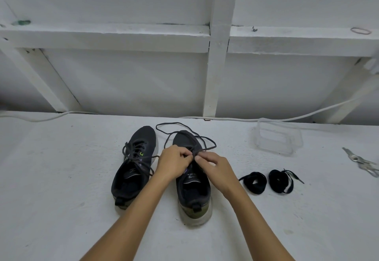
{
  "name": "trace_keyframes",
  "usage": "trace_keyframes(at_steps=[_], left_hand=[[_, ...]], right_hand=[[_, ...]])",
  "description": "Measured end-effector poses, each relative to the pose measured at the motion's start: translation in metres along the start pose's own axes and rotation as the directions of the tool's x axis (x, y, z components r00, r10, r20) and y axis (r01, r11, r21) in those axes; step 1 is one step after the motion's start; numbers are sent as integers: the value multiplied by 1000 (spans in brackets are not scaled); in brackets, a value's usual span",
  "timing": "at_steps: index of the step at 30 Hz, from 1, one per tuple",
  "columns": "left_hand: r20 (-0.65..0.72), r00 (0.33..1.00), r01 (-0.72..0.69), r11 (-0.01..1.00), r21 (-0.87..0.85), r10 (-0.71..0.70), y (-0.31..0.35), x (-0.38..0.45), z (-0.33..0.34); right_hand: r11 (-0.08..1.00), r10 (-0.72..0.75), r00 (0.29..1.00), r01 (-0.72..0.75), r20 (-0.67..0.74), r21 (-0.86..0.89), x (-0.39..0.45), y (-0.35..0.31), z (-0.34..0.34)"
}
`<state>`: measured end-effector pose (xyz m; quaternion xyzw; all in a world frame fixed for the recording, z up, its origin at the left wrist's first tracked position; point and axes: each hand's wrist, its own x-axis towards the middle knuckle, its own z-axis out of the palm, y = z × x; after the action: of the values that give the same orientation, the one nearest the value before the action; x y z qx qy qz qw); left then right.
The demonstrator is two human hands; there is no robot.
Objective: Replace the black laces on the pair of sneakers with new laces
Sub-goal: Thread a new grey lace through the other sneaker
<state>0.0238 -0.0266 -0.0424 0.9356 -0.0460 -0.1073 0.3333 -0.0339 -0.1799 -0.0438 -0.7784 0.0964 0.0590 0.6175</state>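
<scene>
The right sneaker point(191, 180) sits on the white table point(61, 178), under both hands. The left hand point(174, 161) and the right hand point(215, 166) pinch its black lace point(184, 132) over the tongue. The left sneaker point(135, 164) stands just beside it. Two rolled new laces point(268, 181) lie to the right.

White painted surface point(61, 178) underfoot, scuffed, faint grey marks. Behind it, white wall point(127, 80) with white timber framing: horizontal beam point(102, 37) across upper part, vertical post point(217, 55) right of centre, diagonal brace point(41, 76) at left, another diagonal brace point(348, 92) at right. White cable point(235, 119) runs along foot of wall, rising toward right edge. Rubber band point(361, 31) lies on beam ledge, far right. Light even, cool, soft shadows.
</scene>
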Motion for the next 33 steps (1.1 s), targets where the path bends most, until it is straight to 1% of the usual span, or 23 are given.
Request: trace_keyframes(at_steps=[3, 7, 10, 11, 13, 15, 17, 18, 20, 21, 23, 26, 27, 28, 30, 33], left_hand=[[-3, 1000, -12, 998, -60, 12, 0, -6, -6], [46, 999, -2, 973, -229, 13, -2, -12, -20], [50, 998, -26, 944, -329, 45, -2, -17, -28], [40, 997, -47, 945, -323, 63, -3, -20, -30], [-15, 993, -119, 961, -250, 119, -5, -26, -30], [-57, 987, -162, 957, -241, 153, -6, -32, -28], [-50, 988, -156, 950, -269, 148, -6, -36, -25], [-35, 989, -146, 952, -269, 142, -5, -37, -24], [-13, 991, -130, 957, -258, 131, -6, -38, -24], [-8, 991, -128, 957, -259, 130, -5, -38, -25], [6, 992, -121, 954, -273, 127, -5, -38, -26], [9, 992, -121, 955, -272, 129, -6, -39, -27], [6, 991, -125, 955, -269, 131, -7, -39, -27], [8, 991, -127, 955, -267, 134, -7, -39, -27], [16, 991, -121, 957, -263, 129, -8, -40, -27], [28, 993, -103, 962, -252, 114, -7, -40, -27]], right_hand=[[1000, -21, 1000, 21, 19, 7, -14, 1, 1], [996, -74, 997, 75, 21, -53, -28, -4, 10], [995, -81, 997, 81, 2, -53, -30, -3, 15], [997, -64, 998, 64, -3, -39, -31, -1, 16], [999, -28, 999, 28, -15, -20, -32, 2, 16], [1000, -5, 1000, 5, -23, -16, -30, 2, 16], [999, 44, 998, -43, -36, 31, -21, 0, 13], [994, 90, 993, -84, -77, 69, -14, -3, 10], [984, 168, 971, -155, -168, 85, 5, -8, 4], [980, 193, 962, -179, -193, 87, 14, -11, 1], [963, 255, 950, -233, -179, 135, 31, -18, -1], [944, 311, 946, -296, -88, 147, 48, -27, 3], [940, 312, 948, -298, -68, 170, 52, -29, 4], [929, 307, 950, -288, -48, 234, 54, -32, 5], [877, 278, 960, -245, -21, 413, 56, -41, 1], [772, 199, 977, -110, -74, 626, 54, -45, -16]])
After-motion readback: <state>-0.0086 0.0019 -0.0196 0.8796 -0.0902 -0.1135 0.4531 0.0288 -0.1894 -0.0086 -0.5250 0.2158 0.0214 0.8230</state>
